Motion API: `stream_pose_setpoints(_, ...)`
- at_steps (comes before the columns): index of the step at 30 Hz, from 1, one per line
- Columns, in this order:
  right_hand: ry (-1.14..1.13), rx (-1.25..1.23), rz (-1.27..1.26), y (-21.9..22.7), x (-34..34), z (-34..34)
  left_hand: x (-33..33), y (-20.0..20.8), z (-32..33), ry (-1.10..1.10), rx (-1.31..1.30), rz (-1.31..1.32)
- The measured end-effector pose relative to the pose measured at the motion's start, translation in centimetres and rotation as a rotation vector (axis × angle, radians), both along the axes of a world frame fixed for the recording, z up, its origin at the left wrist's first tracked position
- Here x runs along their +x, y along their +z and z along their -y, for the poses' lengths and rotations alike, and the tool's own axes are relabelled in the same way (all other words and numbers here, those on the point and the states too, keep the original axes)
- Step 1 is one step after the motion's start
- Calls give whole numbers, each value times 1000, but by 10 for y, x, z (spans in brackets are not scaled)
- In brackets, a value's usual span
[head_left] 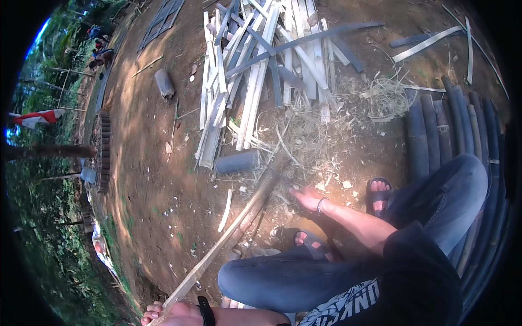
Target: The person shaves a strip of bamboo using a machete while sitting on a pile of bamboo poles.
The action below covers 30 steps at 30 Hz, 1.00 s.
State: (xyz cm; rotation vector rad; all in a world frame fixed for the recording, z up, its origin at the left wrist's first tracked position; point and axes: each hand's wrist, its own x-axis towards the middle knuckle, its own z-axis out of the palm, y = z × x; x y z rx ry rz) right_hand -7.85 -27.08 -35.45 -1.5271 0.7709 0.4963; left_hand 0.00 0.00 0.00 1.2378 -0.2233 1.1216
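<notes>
At the lower left my left hand, with a black band on its wrist, is wrapped round the near end of a long split bamboo strip. The strip slants forward and right across the ground past my left knee. Close to its far end is my right hand, a bracelet at the wrist, its fingers drawn together and pointing left. A dark blur lies by those fingertips; what they grip is unclear. Pale curled shavings lie on the soil beyond this hand. A short dark bamboo piece rests just left of the strip's far end.
Ahead is a heap of split bamboo slats. Dark bamboo poles are stacked along my right side. A short log lies farther left on the dirt. Loose slats lie at far right. My sandalled feet are beside the shavings.
</notes>
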Motion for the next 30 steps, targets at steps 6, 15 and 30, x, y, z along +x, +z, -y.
stream_pose_setpoints(6, 132, 8, 19, -11, -4, 3, -1, 6, -1, -30, 42, 41)
stream_pose_setpoints(15, 73, -7, 42, -3, -4, -10, 2, -4, 1, -65, 30, 54)
stream_pose_setpoints(30, 22, 17, 168, -18, -16, -9, 5, -15, 7, 46, -10, 17)
